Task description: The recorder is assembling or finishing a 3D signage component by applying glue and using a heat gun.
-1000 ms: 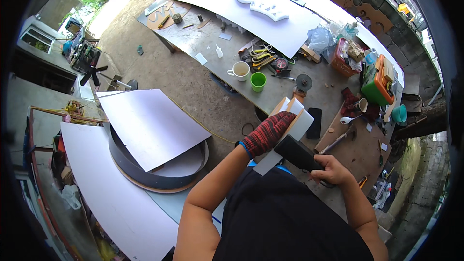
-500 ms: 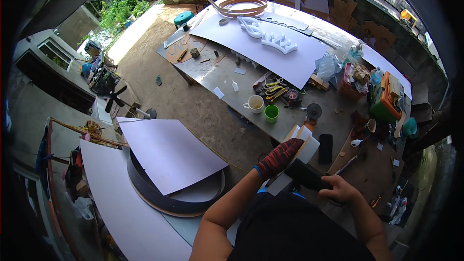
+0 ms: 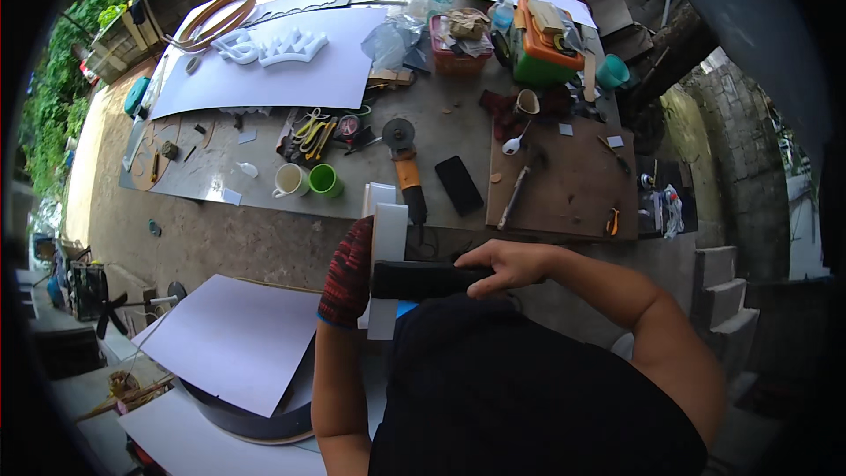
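Note:
My left hand [image 3: 346, 275], in a red and black knit glove, is closed round a white piece [image 3: 389, 238] with flat sides and a tan edge. It is held upright in front of my body. My bare right hand [image 3: 509, 264] grips the end of a black oblong block [image 3: 425, 280], whose other end lies against the white piece's side. What kind of tool the block is, I cannot make out. Beyond them on the metal table [image 3: 352, 145] lie an angle grinder [image 3: 408, 178] with an orange body and a black phone [image 3: 459, 185].
Left on the table stand a white mug [image 3: 291, 181] and a green cup [image 3: 325, 181]. White cut-out letters [image 3: 273, 47] rest on a white sheet [image 3: 344, 79]. A brown board [image 3: 564, 185] holds small tools at right. Another white sheet [image 3: 238, 335] lies low on the left.
My view has swung to the right, so the table sits further left. The white piece has gone from slanted to upright. Both hands keep their grips, and the black block is now nearly level.

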A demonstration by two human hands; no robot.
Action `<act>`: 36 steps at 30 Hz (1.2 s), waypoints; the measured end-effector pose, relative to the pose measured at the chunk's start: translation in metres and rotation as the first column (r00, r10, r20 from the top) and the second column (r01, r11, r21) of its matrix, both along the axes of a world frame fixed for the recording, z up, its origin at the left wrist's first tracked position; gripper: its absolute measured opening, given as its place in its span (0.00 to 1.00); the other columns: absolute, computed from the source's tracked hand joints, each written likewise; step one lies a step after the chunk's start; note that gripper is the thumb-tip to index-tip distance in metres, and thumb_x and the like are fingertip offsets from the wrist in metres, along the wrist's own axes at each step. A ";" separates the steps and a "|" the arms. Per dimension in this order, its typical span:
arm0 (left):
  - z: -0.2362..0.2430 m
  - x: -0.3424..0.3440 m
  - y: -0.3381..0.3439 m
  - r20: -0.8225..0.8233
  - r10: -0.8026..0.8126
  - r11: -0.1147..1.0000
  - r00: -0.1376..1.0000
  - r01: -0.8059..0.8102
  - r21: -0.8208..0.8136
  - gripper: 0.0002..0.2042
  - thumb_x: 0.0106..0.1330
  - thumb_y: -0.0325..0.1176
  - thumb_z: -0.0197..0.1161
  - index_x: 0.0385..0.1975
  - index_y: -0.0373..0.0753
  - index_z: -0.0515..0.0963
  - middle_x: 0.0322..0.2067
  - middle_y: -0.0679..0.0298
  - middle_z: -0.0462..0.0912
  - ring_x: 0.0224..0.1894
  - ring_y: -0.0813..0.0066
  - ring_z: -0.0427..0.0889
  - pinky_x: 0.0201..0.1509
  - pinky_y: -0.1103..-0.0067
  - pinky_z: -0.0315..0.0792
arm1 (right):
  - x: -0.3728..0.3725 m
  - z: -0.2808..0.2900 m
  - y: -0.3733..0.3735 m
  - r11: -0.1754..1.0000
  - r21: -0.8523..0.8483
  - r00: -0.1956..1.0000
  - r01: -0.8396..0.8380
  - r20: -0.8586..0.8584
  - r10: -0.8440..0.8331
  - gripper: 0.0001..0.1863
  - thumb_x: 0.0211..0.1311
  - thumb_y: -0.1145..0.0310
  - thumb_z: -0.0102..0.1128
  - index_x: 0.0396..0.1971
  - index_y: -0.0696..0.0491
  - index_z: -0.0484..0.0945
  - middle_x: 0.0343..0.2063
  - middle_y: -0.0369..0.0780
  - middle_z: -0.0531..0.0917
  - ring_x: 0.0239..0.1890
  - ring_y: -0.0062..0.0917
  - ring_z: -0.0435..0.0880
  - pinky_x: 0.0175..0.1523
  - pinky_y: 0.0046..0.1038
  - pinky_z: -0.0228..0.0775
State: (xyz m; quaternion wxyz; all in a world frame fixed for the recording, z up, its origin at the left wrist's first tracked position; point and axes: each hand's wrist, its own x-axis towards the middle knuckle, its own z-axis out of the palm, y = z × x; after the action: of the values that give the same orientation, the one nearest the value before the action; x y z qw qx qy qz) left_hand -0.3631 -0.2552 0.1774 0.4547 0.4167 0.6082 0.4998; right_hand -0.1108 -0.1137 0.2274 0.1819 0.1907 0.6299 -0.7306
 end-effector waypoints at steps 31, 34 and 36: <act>-0.004 0.017 0.017 -0.312 -0.082 0.988 0.946 0.118 0.098 0.20 0.66 0.27 0.56 0.58 0.35 0.67 0.49 0.51 0.77 0.51 0.56 0.79 0.54 0.68 0.73 | 0.026 -0.012 -0.001 0.993 -0.065 0.995 0.095 0.023 -0.094 0.26 0.59 0.61 0.67 0.53 0.60 0.73 0.29 0.36 0.81 0.24 0.15 0.77 0.29 0.18 0.71; -0.027 0.006 0.011 -0.535 -0.122 0.962 0.836 0.233 0.145 0.22 0.66 0.26 0.55 0.61 0.35 0.65 0.52 0.48 0.75 0.53 0.53 0.77 0.57 0.68 0.72 | 0.019 -0.005 -0.004 0.990 -0.080 0.993 0.112 0.031 -0.110 0.17 0.58 0.66 0.66 0.42 0.61 0.76 0.25 0.35 0.81 0.24 0.14 0.78 0.30 0.19 0.72; -0.016 0.009 0.009 -0.597 -0.041 0.947 0.801 0.222 0.233 0.22 0.66 0.26 0.55 0.61 0.35 0.65 0.53 0.48 0.75 0.54 0.53 0.76 0.57 0.68 0.72 | 0.021 -0.009 -0.008 0.977 -0.106 0.982 0.187 0.054 -0.182 0.16 0.58 0.66 0.67 0.41 0.60 0.76 0.24 0.35 0.81 0.24 0.14 0.78 0.30 0.18 0.71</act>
State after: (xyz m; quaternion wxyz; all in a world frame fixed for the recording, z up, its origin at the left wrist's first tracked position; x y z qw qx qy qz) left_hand -0.3545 -0.2459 0.1615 0.2131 0.6539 0.6069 0.3984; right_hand -0.0900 -0.1213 0.2183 0.1372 0.2539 0.5638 -0.7739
